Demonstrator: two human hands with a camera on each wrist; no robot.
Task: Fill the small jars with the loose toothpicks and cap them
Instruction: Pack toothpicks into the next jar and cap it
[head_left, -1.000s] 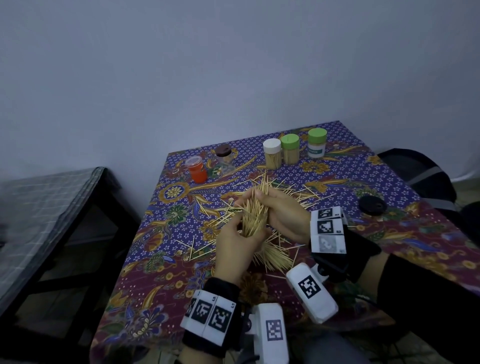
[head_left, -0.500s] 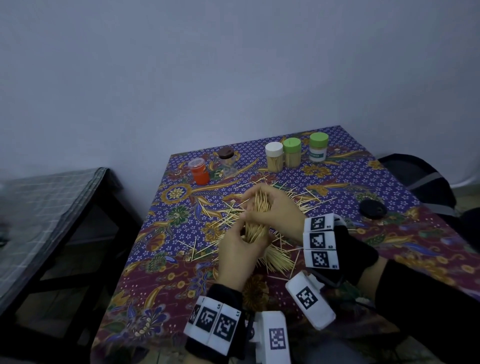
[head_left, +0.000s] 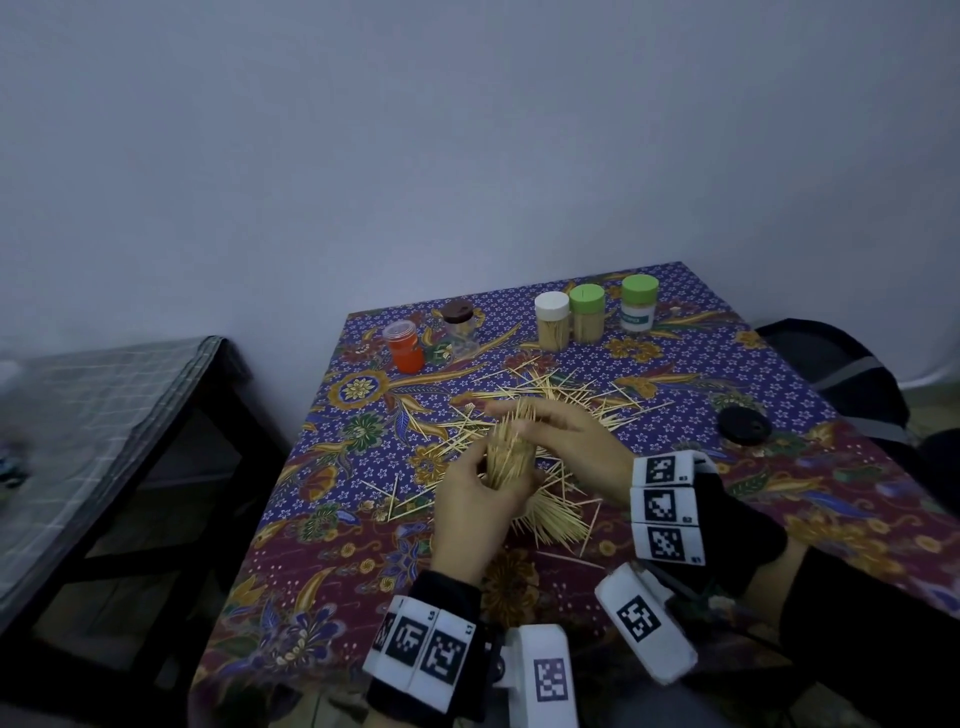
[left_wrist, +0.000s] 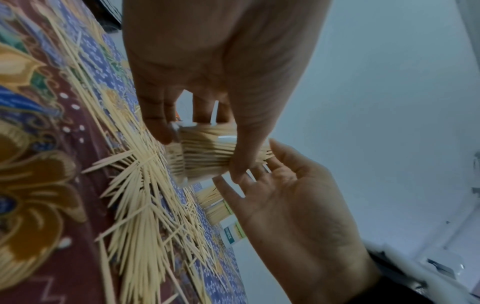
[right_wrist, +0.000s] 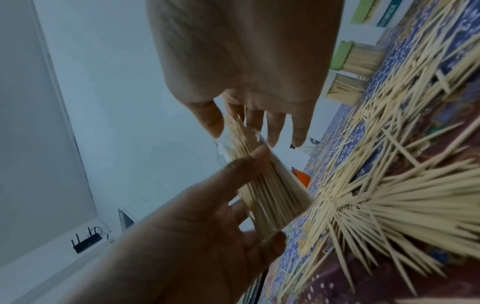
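My left hand (head_left: 480, 496) grips a small clear jar (head_left: 511, 462) upright above the table, packed with toothpicks whose tips stick out of its mouth. My right hand (head_left: 563, 428) lies over those tips, fingers straight and touching them. The left wrist view has the jar (left_wrist: 205, 152) between my left thumb and fingers, with the right palm open beside it. In the right wrist view my straight right fingers (right_wrist: 275, 125) reach to the toothpick tips (right_wrist: 237, 131). Loose toothpicks (head_left: 558, 519) lie heaped and scattered on the patterned cloth (head_left: 363, 519) under both hands.
At the far edge stand three capped jars: white lid (head_left: 551, 319), green lid (head_left: 587, 312), green lid with label (head_left: 639, 301). An orange jar (head_left: 405, 345) and a brown-lidded jar (head_left: 460, 325) stand far left. A black lid (head_left: 743, 426) lies right. A dark bench (head_left: 104, 415) stands left of the table.
My right hand has gone from holding the toothpick bundle at its side to lying flat over its tips. The bundle now sits lower in the jar that my left hand keeps holding.
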